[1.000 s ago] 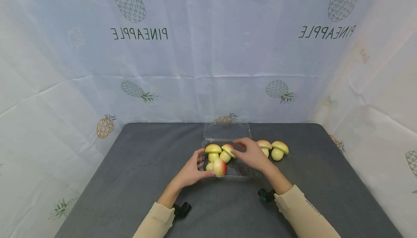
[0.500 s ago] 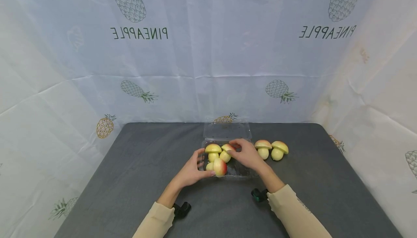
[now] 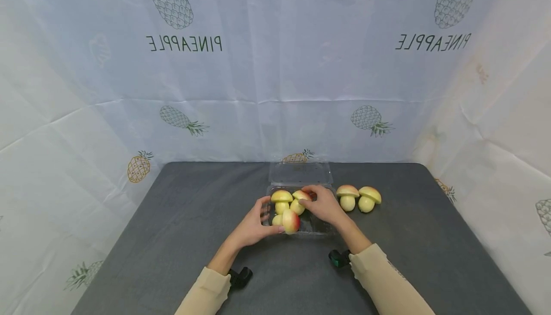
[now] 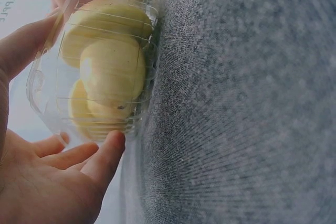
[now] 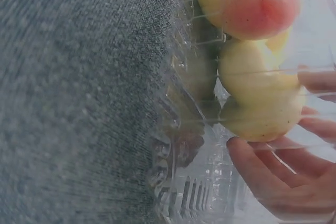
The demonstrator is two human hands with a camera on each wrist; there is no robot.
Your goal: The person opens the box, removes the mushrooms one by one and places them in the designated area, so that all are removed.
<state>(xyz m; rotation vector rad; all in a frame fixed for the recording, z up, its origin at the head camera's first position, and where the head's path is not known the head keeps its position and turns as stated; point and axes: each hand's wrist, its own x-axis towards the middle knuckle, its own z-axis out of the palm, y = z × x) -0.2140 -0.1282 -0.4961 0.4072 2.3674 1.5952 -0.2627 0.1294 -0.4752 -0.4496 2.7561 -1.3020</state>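
A clear plastic clamshell box (image 3: 316,228) stands on the table with three mushroom-shaped pieces in it, yellow with red blush. At its left end, my left hand (image 3: 255,226) grips the box, thumb at the front rim and fingers along the side wall. The left wrist view shows those fingertips against the ribbed plastic, one mushroom (image 4: 113,72) behind it. My right hand (image 3: 324,205) reaches inside and pinches the back right mushroom (image 3: 297,207) by its cap. The back left mushroom (image 3: 281,196) stands upright; the front mushroom (image 3: 291,221) lies on its side.
The box's clear lid (image 3: 300,173) is folded back behind it. Two more mushrooms, one red-capped (image 3: 347,197) and one yellow-capped (image 3: 369,199), stand right of the box on the dark grey table (image 3: 206,200). A pineapple-print curtain (image 3: 267,71) rises behind.
The right hand has moved slightly left over the back right mushroom, uncovering the red-capped one outside the box. The left hand has stayed in place.
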